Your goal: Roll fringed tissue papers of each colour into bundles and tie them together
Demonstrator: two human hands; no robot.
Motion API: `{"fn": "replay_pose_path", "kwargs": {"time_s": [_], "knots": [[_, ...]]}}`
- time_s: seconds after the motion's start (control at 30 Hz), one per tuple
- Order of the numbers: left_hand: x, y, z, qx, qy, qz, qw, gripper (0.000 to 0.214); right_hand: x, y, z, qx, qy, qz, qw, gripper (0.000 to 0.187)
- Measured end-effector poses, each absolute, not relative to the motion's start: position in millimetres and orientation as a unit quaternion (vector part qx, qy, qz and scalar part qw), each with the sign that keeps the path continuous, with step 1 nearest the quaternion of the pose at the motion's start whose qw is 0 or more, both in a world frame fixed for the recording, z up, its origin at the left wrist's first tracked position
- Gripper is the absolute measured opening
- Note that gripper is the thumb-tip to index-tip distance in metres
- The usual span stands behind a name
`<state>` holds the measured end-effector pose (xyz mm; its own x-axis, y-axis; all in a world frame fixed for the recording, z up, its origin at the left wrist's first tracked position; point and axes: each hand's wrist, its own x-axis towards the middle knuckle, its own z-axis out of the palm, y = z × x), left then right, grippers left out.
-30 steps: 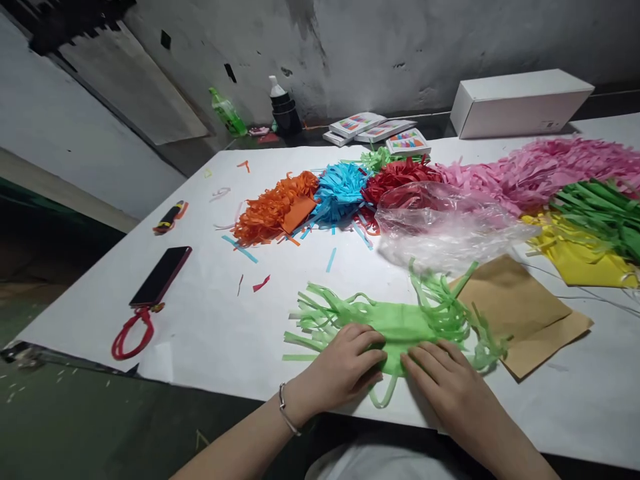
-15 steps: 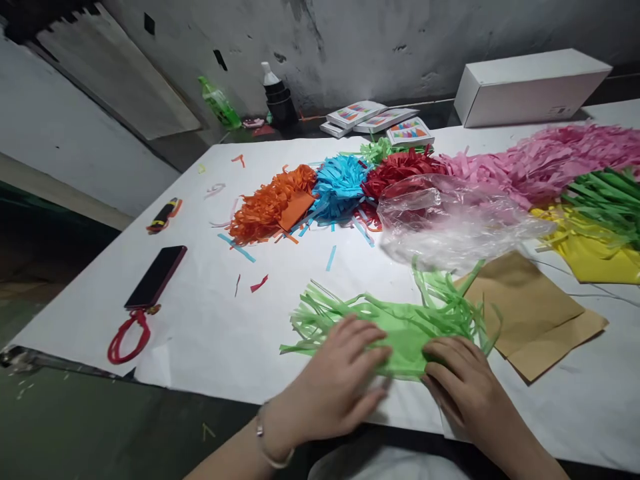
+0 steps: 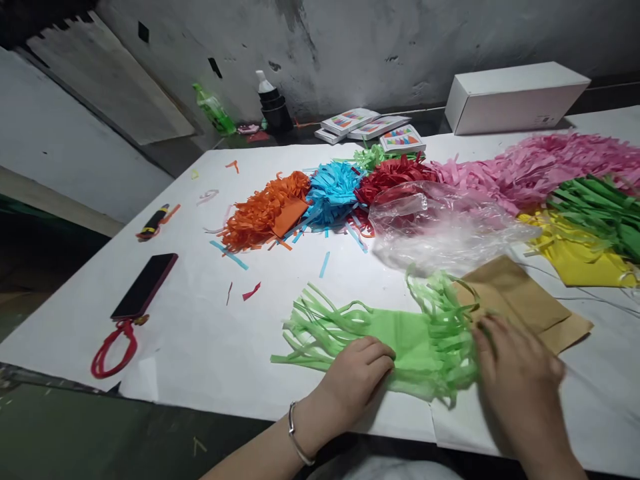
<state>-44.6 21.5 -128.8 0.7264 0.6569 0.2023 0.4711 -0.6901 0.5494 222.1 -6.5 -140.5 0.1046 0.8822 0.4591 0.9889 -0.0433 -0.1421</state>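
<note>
A phone (image 3: pixel 145 287) with a red cord loop (image 3: pixel 131 347) lies well left of the light green fringed sheet (image 3: pixel 407 337), which is spread on the white-covered counter (image 3: pixel 215 333). Beyond the sheet, to its left, sits an orange bundle (image 3: pixel 260 210), then a blue bundle (image 3: pixel 334 187). The left hand (image 3: pixel 355 377) rests on the sheet's near part, fingers loosely curled; whether they pinch the paper, I cannot tell. Behind the sheet come a red bundle (image 3: pixel 395 175) and a clear plastic bag (image 3: pixel 443 230). The right hand (image 3: pixel 523 380) is at the sheet's right fringe, fingers bent; whether they grasp any strips, I cannot tell. Brown paper (image 3: pixel 525 303) lies just right of the sheet, partly beneath its fringe
</note>
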Motion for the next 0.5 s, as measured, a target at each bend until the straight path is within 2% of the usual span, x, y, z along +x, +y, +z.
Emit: {"fn": "replay_pose_path", "kwargs": {"time_s": [0.07, 0.13, 0.2, 0.27, 0.33, 0.5], "knots": [[-43.0, 21.8, -127.4, 0.892, 0.322, 0.198, 0.248, 0.019, 230.2, -8.3, -127.0, -0.719, -0.627, -0.157, 0.255, 0.027], [-41.6, 23.0, -125.6, 0.892, 0.326, 0.190, 0.250, 0.019, 222.8, -10.2, -115.8, -0.646, -0.687, -0.152, 0.295, 0.032], [-41.0, 24.4, -123.4, 0.897, 0.322, 0.176, 0.245, 0.019, 203.6, -9.9, -111.9, -0.505, -0.806, -0.073, 0.301, 0.034], [-42.1, 25.6, -121.1, 0.902, 0.319, 0.159, 0.244, 0.018, 183.8, -7.2, -115.6, -0.416, -0.867, -0.003, 0.274, 0.026], [-45.0, 26.8, -118.6, 0.897, 0.334, 0.148, 0.248, 0.017, 173.6, -3.7, -122.8, -0.415, -0.867, 0.048, 0.273, 0.027], [-48.9, 38.6, -111.0, 0.859, 0.430, 0.110, 0.253, 0.018, 180.8, 4.8, -131.9, -0.526, -0.802, 0.132, 0.250, 0.025]]}}
